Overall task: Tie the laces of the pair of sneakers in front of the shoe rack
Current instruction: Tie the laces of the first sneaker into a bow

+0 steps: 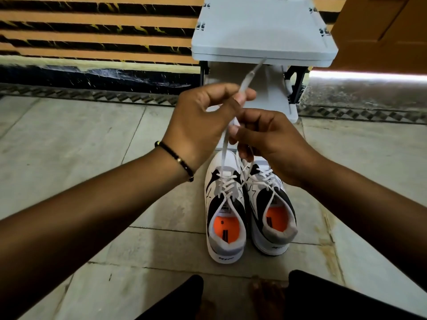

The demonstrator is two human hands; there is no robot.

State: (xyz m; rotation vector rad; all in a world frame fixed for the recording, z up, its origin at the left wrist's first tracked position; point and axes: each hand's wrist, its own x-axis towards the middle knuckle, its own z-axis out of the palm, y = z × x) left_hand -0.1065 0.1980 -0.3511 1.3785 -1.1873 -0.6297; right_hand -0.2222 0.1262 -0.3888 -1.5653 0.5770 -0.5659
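Note:
Two white, black and grey sneakers with orange insoles stand side by side on the floor, heels toward me: the left sneaker (pixel 225 204) and the right sneaker (pixel 271 204). My left hand (pixel 203 121) is raised above them and pinches one white lace (pixel 223 155), whose blurred end sticks up past the fingers. My right hand (pixel 270 137), just right and lower, grips the other lace end close to the left hand. Both laces run down taut to the left sneaker's eyelets. The right sneaker's laces lie loose across its tongue.
A white shoe rack (pixel 263 38) stands directly behind the sneakers against a wall with orange and black stripes. An orange door (pixel 383 31) is at the far right. Grey floor tiles (pixel 92 139) spread to both sides. My dark-trousered knees (pixel 323 296) are at the bottom edge.

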